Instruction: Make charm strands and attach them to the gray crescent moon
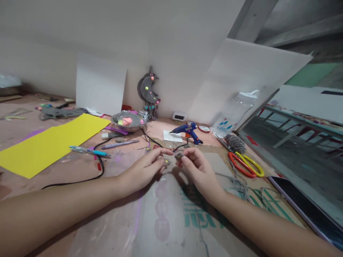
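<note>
My left hand (146,167) is closed in a pinch on a small greyish piece with a yellow spot (167,161), its index finger stretched toward the other hand. A small dark grey piece (178,155) sits between the thumb and index finger of my right hand (199,169), just beside the left fingertip. Both pieces are too small to name. The hands are above a plastic-covered cardboard sheet (171,221) with green print. Just beyond them, a blue hot glue gun (187,130) rests with its nozzle over a white paper scrap (171,136).
Scissors (245,165), grey yarn (235,143), a phone (305,210) and a clear bottle (235,112) line the right. Yellow paper (56,142), a blue pen (89,151), a black cord (77,184) and a foil bowl (116,119) lie left. A moon ornament (148,89) stands against the wall.
</note>
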`<action>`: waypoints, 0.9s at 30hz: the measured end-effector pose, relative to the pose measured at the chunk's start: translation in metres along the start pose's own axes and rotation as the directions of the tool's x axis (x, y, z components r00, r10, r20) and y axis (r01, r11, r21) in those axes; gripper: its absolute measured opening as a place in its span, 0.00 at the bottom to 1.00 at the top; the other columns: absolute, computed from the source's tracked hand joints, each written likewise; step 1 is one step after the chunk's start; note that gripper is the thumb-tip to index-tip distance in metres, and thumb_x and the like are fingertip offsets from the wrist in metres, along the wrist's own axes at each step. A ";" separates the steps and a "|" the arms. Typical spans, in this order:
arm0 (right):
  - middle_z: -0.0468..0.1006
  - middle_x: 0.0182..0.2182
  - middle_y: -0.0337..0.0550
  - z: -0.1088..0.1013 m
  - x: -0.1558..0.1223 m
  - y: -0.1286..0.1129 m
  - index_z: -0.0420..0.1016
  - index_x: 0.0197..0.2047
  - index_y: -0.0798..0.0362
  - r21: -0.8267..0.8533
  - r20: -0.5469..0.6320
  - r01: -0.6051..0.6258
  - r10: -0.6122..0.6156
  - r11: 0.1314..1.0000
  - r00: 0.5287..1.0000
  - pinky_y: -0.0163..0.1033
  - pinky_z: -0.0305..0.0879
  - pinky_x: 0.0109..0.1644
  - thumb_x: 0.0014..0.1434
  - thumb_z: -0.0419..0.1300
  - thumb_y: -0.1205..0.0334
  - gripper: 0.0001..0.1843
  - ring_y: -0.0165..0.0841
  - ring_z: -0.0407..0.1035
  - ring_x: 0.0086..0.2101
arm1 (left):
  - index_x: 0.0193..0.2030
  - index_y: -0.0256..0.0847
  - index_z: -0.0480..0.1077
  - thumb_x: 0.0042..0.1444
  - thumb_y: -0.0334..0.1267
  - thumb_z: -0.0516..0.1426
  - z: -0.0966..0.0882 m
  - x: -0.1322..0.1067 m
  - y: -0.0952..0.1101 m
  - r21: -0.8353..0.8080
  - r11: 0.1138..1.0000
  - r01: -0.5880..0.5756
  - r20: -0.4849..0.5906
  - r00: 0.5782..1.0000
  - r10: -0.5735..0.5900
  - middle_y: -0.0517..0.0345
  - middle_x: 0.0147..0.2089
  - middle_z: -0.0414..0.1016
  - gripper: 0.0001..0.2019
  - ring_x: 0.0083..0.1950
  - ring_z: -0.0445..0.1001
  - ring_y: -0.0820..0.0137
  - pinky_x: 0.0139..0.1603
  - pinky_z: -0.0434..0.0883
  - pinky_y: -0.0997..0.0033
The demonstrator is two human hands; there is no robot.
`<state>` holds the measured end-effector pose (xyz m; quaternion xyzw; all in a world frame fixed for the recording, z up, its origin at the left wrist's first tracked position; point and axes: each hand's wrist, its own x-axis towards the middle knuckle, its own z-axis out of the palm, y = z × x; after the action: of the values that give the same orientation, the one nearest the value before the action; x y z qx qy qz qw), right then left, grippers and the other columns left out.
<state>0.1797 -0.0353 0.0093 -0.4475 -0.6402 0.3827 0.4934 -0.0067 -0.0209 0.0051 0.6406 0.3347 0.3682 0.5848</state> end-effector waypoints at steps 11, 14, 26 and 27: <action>0.67 0.25 0.35 -0.004 0.009 -0.001 0.63 0.33 0.51 -0.046 0.004 -0.084 0.084 0.995 0.996 0.34 0.62 0.32 0.60 0.54 0.54 0.09 0.28 0.63 0.26 | 0.48 0.37 0.69 0.58 0.39 0.54 -0.002 0.004 -0.002 -0.021 0.998 0.052 0.027 0.998 -0.052 0.60 0.32 0.68 0.13 0.29 0.67 0.76 0.32 0.69 0.74; 0.66 0.26 0.37 -0.006 0.011 0.004 0.64 0.30 0.52 -0.289 0.067 -0.011 0.032 0.957 0.997 0.36 0.61 0.33 0.59 0.54 0.58 0.09 0.30 0.63 0.28 | 0.48 0.37 0.69 0.58 0.39 0.54 -0.002 0.005 -0.002 -0.025 0.999 0.029 0.017 0.999 -0.029 0.60 0.33 0.68 0.13 0.29 0.67 0.77 0.30 0.68 0.76; 0.72 0.37 0.44 -0.005 0.000 0.005 0.66 0.42 0.50 -0.530 0.317 0.449 -0.323 0.720 0.892 0.42 0.62 0.43 0.56 0.62 0.59 0.12 0.36 0.66 0.39 | 0.46 0.36 0.69 0.59 0.36 0.54 -0.005 0.006 -0.001 0.096 0.993 -0.068 -0.072 0.995 0.075 0.55 0.40 0.72 0.10 0.35 0.69 0.74 0.35 0.67 0.75; 0.72 0.36 0.43 -0.004 0.000 0.004 0.66 0.40 0.50 -0.526 0.324 0.465 -0.337 0.712 0.884 0.42 0.62 0.43 0.56 0.63 0.59 0.11 0.36 0.66 0.38 | 0.46 0.37 0.69 0.59 0.36 0.53 -0.005 0.005 -0.001 0.107 0.992 -0.063 -0.072 0.995 0.071 0.56 0.40 0.73 0.11 0.35 0.69 0.74 0.35 0.67 0.75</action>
<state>0.1849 -0.0342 0.0062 -0.3859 -0.8557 0.0914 0.3325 -0.0084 -0.0136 0.0045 0.6670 0.3538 0.3935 0.5245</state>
